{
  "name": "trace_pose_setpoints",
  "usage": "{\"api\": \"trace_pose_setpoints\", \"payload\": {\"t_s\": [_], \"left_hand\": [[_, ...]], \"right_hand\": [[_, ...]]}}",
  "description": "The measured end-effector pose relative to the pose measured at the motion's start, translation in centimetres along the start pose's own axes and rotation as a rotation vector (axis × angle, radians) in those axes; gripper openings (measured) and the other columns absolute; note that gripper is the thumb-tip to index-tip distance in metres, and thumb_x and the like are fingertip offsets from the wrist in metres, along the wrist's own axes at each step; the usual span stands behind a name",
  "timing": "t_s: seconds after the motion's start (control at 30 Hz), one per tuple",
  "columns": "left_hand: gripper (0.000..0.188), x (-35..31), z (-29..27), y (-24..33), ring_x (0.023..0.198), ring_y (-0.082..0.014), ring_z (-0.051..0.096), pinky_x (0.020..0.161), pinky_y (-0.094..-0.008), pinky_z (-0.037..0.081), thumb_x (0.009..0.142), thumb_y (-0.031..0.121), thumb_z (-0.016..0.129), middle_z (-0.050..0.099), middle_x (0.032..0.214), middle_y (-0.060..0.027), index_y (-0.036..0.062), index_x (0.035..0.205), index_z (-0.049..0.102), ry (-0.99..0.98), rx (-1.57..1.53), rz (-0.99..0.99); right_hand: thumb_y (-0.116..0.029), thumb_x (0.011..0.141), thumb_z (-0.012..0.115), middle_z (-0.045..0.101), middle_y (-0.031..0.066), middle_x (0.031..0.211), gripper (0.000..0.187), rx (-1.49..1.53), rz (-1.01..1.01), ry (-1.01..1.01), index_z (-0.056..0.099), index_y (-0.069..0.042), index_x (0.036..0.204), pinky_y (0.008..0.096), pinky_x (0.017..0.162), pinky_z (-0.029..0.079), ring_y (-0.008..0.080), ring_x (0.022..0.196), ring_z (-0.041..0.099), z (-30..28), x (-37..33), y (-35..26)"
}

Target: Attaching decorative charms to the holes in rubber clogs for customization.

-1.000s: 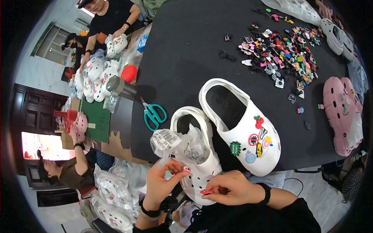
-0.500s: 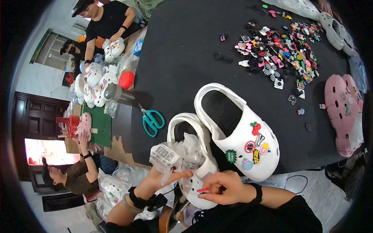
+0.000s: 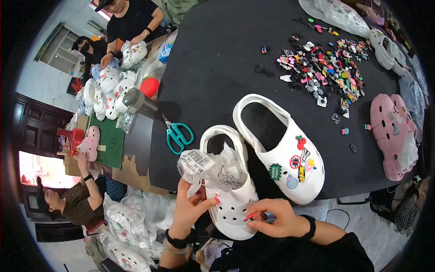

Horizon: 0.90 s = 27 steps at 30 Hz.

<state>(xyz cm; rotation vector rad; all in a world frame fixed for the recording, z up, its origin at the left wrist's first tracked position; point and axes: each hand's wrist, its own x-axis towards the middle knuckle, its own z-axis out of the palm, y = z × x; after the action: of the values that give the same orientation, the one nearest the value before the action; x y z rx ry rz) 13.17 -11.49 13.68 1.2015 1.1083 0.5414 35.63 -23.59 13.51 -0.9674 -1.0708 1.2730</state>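
A white clog (image 3: 235, 220) with rows of holes lies at the table's near edge, its opening stuffed with clear plastic wrap (image 3: 231, 174) and a labelled packet (image 3: 195, 162). My left hand (image 3: 192, 211) grips its side, thumb beside a small pink-and-white shoe charm (image 3: 217, 198) on the upper. Over the toe's right side, my right hand (image 3: 281, 219) pinches a small red shoe charm (image 3: 249, 217), mostly hidden by the fingers. Touching the first clog on the right is another white clog (image 3: 267, 140), decorated with several charms, among them cherries (image 3: 301, 143) and a green spiky badge (image 3: 275, 172).
Teal-handled scissors (image 3: 179, 137) lie left of the clogs. A heap of charms (image 3: 324, 72) spreads at the far right, above pink clogs (image 3: 392, 136). At left stand a grey-lidded jar (image 3: 140, 103) and several white clogs (image 3: 108, 86); other people work there.
My left hand has drawn back a little from the toe, and the pink-and-white charm now shows by its thumb. The right hand with the red charm has shifted slightly right and up.
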Motion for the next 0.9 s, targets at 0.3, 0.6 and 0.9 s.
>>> {"api": "trace_pose_setpoints", "payload": {"t_s": [0.3,0.6,0.9], "left_hand": [[0.025,-3.8,3.6,0.8,0.081,-0.0237,0.053,0.069,-0.0312,0.043,0.068,0.007,0.082,0.052,0.093,-0.0113,0.0038,0.086,0.065,0.286,0.753,0.665],[0.020,-4.2,3.5,-0.5,0.080,-0.0231,0.056,0.069,-0.0322,0.045,0.070,0.001,0.077,0.056,0.091,-0.0103,0.0029,0.085,0.063,0.315,0.492,0.650],[0.022,-4.2,3.1,0.7,0.079,-0.0246,0.057,0.069,-0.0331,0.045,0.072,0.000,0.075,0.062,0.089,-0.0098,0.0028,0.092,0.067,0.210,0.473,0.724]], "right_hand": [[-0.002,0.080,0.071,0.066,0.0096,0.091,0.025,-0.470,-0.312,0.014,0.069,-0.004,0.106,0.0267,0.058,0.052,0.0169,0.070,0.064,-1.0,1.3,-2.8],[-0.005,0.080,0.075,0.068,0.0086,0.091,0.030,-0.471,-0.203,-0.029,0.068,-0.002,0.109,0.0263,0.058,0.052,0.0151,0.069,0.064,0.3,1.9,-3.5],[-0.008,0.075,0.076,0.063,0.0077,0.083,0.029,-0.873,-0.491,-0.117,0.066,-0.004,0.102,0.0309,0.054,0.048,0.0206,0.063,0.061,1.1,2.4,-2.5]]}}
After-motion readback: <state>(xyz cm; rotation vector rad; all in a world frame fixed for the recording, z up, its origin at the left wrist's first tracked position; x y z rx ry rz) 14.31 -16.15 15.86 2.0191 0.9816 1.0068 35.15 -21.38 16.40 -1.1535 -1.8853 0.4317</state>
